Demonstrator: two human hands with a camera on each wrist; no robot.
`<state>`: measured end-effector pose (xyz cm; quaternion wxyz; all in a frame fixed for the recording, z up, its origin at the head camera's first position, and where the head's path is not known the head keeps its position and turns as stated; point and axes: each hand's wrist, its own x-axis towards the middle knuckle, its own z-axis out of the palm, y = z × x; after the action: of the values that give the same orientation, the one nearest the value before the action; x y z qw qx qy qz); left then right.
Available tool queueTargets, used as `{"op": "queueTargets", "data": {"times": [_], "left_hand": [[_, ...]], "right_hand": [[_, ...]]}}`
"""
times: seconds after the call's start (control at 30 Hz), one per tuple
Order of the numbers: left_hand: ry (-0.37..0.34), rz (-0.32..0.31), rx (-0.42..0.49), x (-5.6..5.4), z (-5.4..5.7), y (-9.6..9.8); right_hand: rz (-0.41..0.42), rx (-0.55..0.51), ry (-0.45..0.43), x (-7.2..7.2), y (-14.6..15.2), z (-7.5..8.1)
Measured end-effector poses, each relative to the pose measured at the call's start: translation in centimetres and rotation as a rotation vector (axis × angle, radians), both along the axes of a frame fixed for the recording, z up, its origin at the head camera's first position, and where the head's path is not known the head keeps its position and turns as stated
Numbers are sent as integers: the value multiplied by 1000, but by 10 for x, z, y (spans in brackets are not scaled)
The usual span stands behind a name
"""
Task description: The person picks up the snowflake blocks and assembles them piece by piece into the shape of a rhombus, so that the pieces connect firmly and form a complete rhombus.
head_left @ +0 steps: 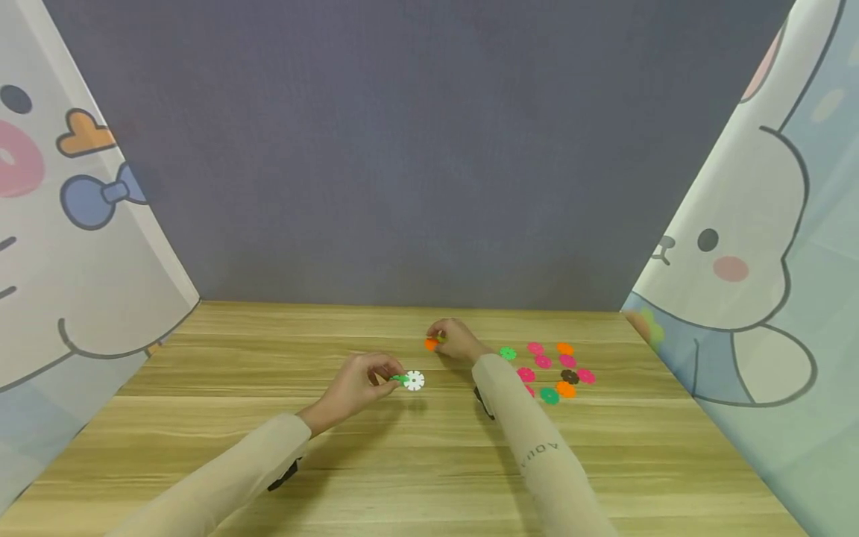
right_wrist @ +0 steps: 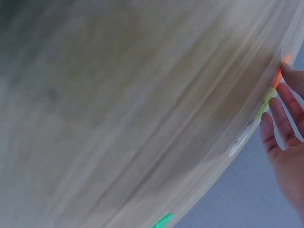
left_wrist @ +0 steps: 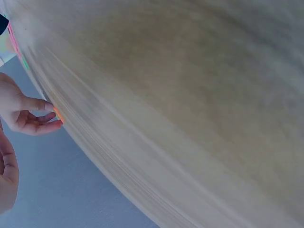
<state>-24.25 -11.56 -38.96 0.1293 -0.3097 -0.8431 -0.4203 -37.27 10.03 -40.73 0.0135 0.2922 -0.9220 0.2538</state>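
Observation:
In the head view my left hand point(head_left: 362, 384) pinches a green notched disc point(head_left: 399, 379) that meets a white notched disc point(head_left: 414, 380) just above the table. Farther back, my right hand point(head_left: 456, 339) pinches an orange notched disc point(head_left: 432, 344) at the tabletop, thumb on one side and a finger on the other. A yellow-green disc point(right_wrist: 265, 102) lies beside it under the other fingers in the right wrist view, and a white piece point(right_wrist: 240, 142) shows farther along. Only part of my left hand point(left_wrist: 7, 175) enters the left wrist view, its discs hidden.
Several loose notched discs lie to the right of my right forearm: a light green disc point(head_left: 508, 353), a brown disc point(head_left: 570, 377), a dark green disc point(head_left: 549, 395), plus pink and orange ones. A grey panel point(head_left: 416, 164) backs the wooden table point(head_left: 221, 388); cartoon-printed cloths flank it.

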Motion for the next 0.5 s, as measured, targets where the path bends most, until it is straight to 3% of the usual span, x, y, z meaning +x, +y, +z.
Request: {"op": "queueTargets", "data": {"times": [0.2,0.5], "left_hand": [[-7,3,0,0,0,0],[11,7,-2,-2,-2,0]], "right_hand": [[-22,12,4,-1,-2,-1],[-61,-64,-39,2,-1,3]]}}
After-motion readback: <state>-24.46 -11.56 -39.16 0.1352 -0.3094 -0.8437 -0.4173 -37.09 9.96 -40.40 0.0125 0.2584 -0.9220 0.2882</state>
